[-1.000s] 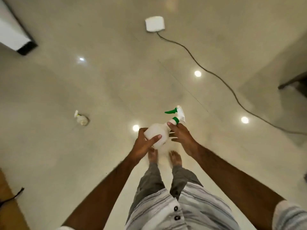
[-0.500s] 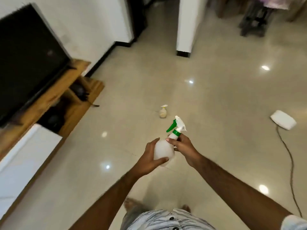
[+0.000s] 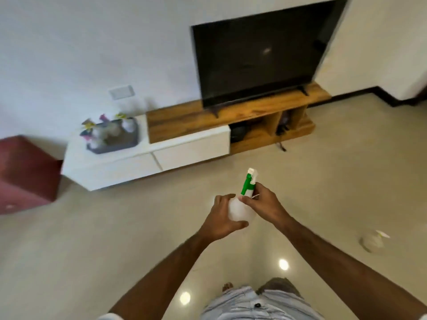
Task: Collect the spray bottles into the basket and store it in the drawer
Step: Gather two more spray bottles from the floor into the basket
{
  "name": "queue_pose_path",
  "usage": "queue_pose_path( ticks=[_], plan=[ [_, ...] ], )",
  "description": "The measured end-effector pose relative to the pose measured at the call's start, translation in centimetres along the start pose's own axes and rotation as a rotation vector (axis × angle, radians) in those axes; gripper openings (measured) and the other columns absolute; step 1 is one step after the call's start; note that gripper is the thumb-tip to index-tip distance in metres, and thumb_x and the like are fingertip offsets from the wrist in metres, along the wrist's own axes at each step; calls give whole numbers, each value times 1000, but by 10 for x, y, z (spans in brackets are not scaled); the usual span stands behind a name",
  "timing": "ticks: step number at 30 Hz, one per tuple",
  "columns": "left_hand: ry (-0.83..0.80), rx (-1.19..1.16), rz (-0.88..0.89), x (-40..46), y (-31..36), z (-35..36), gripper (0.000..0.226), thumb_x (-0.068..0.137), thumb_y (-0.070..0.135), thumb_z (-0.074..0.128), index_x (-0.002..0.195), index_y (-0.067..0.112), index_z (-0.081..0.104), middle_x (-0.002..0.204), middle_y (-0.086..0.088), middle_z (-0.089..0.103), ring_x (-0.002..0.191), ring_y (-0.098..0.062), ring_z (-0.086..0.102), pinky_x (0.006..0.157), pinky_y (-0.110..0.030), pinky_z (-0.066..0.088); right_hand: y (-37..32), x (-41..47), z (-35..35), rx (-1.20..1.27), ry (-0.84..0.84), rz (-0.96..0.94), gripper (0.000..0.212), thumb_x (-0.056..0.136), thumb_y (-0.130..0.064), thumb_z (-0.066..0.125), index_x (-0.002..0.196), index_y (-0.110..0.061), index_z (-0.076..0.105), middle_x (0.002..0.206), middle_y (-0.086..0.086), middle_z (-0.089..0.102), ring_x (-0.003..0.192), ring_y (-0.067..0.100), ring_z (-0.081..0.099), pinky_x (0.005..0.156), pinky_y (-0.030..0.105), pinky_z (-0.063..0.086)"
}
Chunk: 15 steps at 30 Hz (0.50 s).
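Green trigger, white round body: that's the spray bottle (image 3: 240,210) up in front of the person, held in both hands above the glossy beige floor (image 3: 115,250). The left hand (image 3: 223,219) cups the fat white belly, fingers wrapped round the far side and thumb curled underneath; the right hand (image 3: 263,204) pinches the neck just under the green collar, nozzle pointing up and away. Down to the right, lying on the floor well apart from the hands, a second spray bottle (image 3: 372,243), pale and blurred. Straight ahead against the wall, the low unit: the white cabinet (image 3: 147,162) with its drawer fronts closed, and on its top at the left end the grey basket (image 3: 120,140), already holding several bottles with pink and yellow heads, too smeared to count. Beside the white part, the wooden TV stand (image 3: 231,112) carries a dark television (image 3: 258,56), with dark items tucked in the open shelves below. Far left, a maroon box (image 3: 25,172) sits just beside the cabinet's end
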State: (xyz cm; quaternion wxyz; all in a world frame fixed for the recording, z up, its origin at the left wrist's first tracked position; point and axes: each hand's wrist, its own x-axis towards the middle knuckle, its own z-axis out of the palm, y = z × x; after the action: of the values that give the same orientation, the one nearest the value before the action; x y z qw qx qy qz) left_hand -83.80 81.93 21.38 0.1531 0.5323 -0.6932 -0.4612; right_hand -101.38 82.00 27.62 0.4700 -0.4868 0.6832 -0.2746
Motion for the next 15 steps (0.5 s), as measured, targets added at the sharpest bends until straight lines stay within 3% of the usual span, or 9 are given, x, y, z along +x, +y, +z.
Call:
queue_pose_path(
  ticks=[6,10,15],
  plan=[
    [134,-41,-153,30,-82,-100,99,65,61,79,144,31,29,127,9,29,119,-11,38,102,-28,41,-76,105,103,-155,-229,-128,35,83,-30,77,114,-19,63,102,-3,69,92,16,66,83,34,54],
    [219,-114,-240,54,-130,-173,98,69,62,76,148,29,28,143,4,32,129,-14,40,107,-31,41,-125,179,165,-223,-363,-207,39,85,-31,76,119,-18,62,109,-2,67,93,17,64,83,32,52],
    [357,-190,-327,83,-171,-269,84,78,42,80,147,22,35,144,-1,39,128,-16,46,108,-36,46,-199,267,240,-266,-500,-308,31,83,-27,76,110,-28,60,103,-6,66,95,19,65,78,27,50]
  ],
)
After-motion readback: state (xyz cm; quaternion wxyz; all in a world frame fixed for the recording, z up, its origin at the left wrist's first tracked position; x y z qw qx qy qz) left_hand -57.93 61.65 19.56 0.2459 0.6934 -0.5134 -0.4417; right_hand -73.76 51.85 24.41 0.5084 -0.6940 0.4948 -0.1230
